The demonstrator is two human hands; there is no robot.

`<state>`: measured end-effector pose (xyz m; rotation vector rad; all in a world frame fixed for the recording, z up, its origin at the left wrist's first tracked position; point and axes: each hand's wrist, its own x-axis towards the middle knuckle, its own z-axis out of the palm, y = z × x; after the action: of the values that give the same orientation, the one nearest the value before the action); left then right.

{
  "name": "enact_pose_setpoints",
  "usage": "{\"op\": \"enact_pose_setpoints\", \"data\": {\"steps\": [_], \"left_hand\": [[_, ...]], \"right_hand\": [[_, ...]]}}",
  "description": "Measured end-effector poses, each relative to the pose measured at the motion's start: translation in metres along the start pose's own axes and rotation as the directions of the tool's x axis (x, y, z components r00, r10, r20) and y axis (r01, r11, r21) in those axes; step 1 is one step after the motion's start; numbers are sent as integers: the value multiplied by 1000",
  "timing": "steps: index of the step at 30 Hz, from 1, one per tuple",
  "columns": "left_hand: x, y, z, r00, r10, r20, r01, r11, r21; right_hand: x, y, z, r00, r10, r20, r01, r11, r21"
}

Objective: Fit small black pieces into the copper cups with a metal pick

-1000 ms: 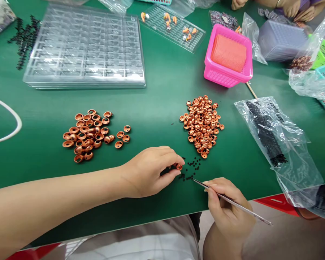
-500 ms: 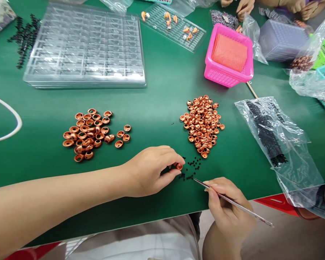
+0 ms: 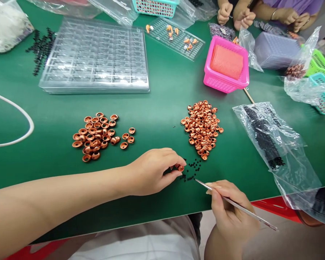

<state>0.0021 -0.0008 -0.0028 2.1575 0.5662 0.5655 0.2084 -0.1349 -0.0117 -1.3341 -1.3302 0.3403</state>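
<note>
Much of the scene is filled by a green tabletop (image 3: 157,119), where pale light is reflected. Below its near right edge, a greyish floor (image 3: 289,238) is revealed and red furniture (image 3: 277,207) is partly hidden.

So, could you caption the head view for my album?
Left hand pinches a coppery piece; right hand holds a slim metal tool near tiny black bits.

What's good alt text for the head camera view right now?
At a green table, a person's left hand pinches a small round copper-coloured piece while the right hand holds a slim pointed metal tool beside scattered tiny black bits. Beyond them are two heaps of copper-coloured pieces; farther off, stacked clear plastic trays and a bright pink plastic basket.
</note>
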Motion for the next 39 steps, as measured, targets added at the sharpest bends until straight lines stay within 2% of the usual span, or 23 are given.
{"op": "enact_pose_setpoints", "data": {"steps": [6,11,16,21,39], "left_hand": [[1,5,-3,998,34,44,-35,999,15],[2,8,-5,996,65,58,-67,997,25],[1,7,-4,996,67,52,-69,997,39],[1,7,-3,995,71,63,-74,996,44],[0,5,-1,995,92,47,-95,994,53]], "right_hand": [[6,-7,13,995,-94,17,92,994,59],[7,-7,23,996,-70,62,67,996,56],[5,-8,23,993,-37,109,37,999,9],[4,-6,21,988,-54,144,52,999,15],[6,-7,21,977,-65,204,74,996,-39]]}}
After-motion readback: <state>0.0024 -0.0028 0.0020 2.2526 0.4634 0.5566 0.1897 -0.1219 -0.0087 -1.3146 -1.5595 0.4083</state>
